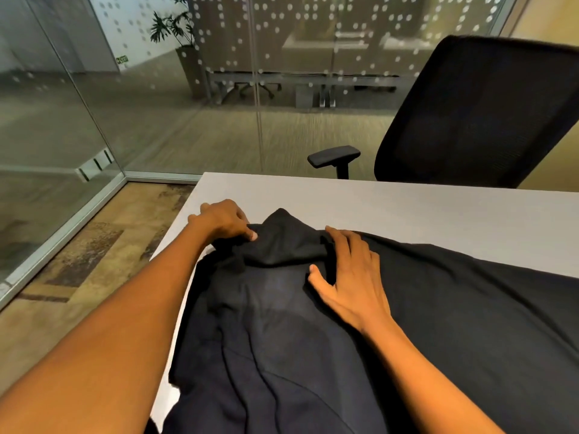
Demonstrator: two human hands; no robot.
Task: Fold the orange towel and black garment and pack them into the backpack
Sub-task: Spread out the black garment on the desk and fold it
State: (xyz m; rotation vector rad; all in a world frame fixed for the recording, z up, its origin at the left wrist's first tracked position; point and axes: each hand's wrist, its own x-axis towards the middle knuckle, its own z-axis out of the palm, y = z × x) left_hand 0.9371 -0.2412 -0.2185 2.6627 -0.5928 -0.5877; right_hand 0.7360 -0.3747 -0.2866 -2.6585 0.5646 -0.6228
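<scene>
Fabric covers most of the near part of the pale grey table (407, 208): a large black garment of soft, matte cloth (454, 324) lies spread over it, running from the near left edge out to the right, with creases fanning across the near portion and a bunched, peaked fold rising at its far left end. The left hand (224, 220) sits at that far left end, close to the table's left edge, its fingers curled and its thumb pressed down on the cloth, pinching a gathered bit of the garment. The right hand (351, 274) lies just to the right of the peaked fold, palm down on the cloth with fingers straight and spread apart, thumb angled out to the left, holding nothing and simply pressing the fabric flat. Both bare forearms reach in from the near side. Beyond the table's far edge stands a black mesh-backed office chair (476, 114) on the right, one padded armrest jutting left. Glass partition walls (94, 98) dotted with white spots enclose the room on the left and far side, and a potted green plant (175, 26) shows through them.
</scene>
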